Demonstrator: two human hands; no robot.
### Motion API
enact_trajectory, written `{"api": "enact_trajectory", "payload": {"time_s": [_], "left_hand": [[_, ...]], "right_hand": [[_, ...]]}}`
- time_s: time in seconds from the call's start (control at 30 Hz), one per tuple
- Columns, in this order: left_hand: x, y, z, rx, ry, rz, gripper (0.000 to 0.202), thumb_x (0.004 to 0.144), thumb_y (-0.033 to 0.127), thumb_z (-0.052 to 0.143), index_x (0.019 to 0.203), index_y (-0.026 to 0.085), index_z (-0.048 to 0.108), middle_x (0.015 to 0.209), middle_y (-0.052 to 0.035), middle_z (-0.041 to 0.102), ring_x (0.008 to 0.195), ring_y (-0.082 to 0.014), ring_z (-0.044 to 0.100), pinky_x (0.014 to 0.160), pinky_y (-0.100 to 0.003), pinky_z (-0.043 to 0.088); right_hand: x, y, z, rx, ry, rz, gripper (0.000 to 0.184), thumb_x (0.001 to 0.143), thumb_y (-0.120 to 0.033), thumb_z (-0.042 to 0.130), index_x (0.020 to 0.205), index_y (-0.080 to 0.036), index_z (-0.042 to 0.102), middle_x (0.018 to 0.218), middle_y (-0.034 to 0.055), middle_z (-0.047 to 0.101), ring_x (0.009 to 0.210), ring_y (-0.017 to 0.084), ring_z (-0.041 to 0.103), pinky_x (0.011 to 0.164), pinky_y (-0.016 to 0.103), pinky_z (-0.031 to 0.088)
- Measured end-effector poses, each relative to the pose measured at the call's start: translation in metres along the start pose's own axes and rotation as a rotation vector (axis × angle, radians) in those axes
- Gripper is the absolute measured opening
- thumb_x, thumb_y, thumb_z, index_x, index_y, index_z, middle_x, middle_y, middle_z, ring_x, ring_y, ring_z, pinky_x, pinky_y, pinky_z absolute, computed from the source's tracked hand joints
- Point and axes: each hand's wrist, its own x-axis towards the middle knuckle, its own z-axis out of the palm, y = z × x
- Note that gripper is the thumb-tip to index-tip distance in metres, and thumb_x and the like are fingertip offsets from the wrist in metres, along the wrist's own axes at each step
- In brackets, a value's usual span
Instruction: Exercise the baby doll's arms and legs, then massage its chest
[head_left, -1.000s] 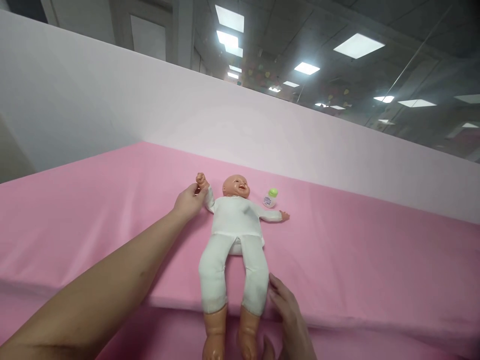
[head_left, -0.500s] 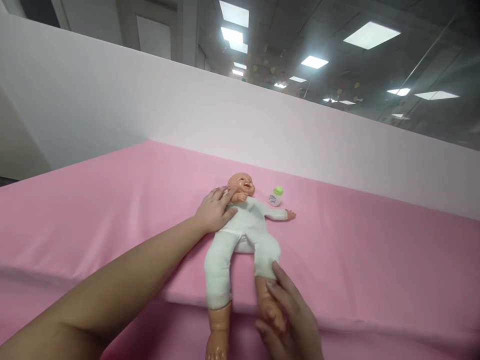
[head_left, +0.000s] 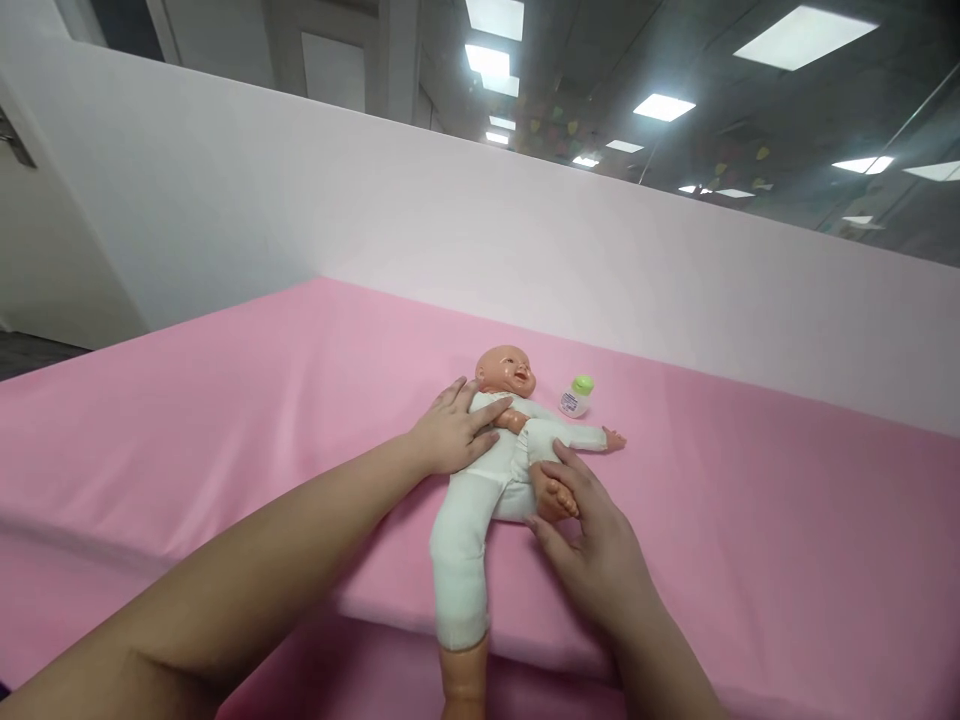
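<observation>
Left hand (head_left: pixel 454 437) flat on doll (head_left: pixel 491 470) – right hand (head_left: pixel 592 545) cupping foot (head_left: pixel 553 495)

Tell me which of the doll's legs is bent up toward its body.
The leg on the picture's right, its foot held in the right hand. The other leg lies straight, hanging over the bed's edge.

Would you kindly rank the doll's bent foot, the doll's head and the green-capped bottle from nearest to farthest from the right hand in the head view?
1. Doll's bent foot: held in the right hand.
2. Doll's head: farther back, slightly left.
3. Green-capped bottle: beside the head, nearly the same distance; too close to call.
</observation>
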Motion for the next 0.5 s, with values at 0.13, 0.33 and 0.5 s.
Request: {"api": "enact_trajectory", "payload": {"time_s": [0.13,0.33,0.5], "left_hand": [[0.000,-0.001,0.000,-0.038,-0.006,0.015,0.061,0.102,0.056,0.045,0.160,0.048,0.031,0.173,-0.0021,0.005,0.158,-0.0451,0.005,0.125,-0.067,0.017],[0.001,-0.002,0.007,-0.168,0.115,-0.020,0.059,0.101,0.056,0.050,0.158,0.045,0.039,0.172,-0.0059,0.008,0.158,-0.0424,0.009,0.122,-0.064,0.026],[0.006,-0.020,0.011,-0.527,0.338,-0.301,0.076,0.092,0.064,0.061,0.158,0.030,0.041,0.161,-0.0158,0.036,0.143,-0.0353,0.045,0.113,-0.051,0.044]], "right_hand": [[0.002,0.004,0.006,0.021,-0.011,0.030,0.043,0.095,-0.034,0.061,0.138,-0.034,0.054,0.163,0.0032,0.041,0.147,0.026,0.046,0.111,0.046,0.053],[0.001,0.009,0.014,0.048,0.089,0.024,0.044,0.092,-0.034,0.067,0.135,-0.031,0.057,0.159,0.0063,0.046,0.146,0.027,0.048,0.114,0.049,0.050],[-0.004,0.010,0.014,0.101,0.208,-0.021,0.045,0.091,-0.032,0.068,0.135,-0.026,0.057,0.154,0.0121,0.051,0.142,0.029,0.052,0.113,0.051,0.051]]}}
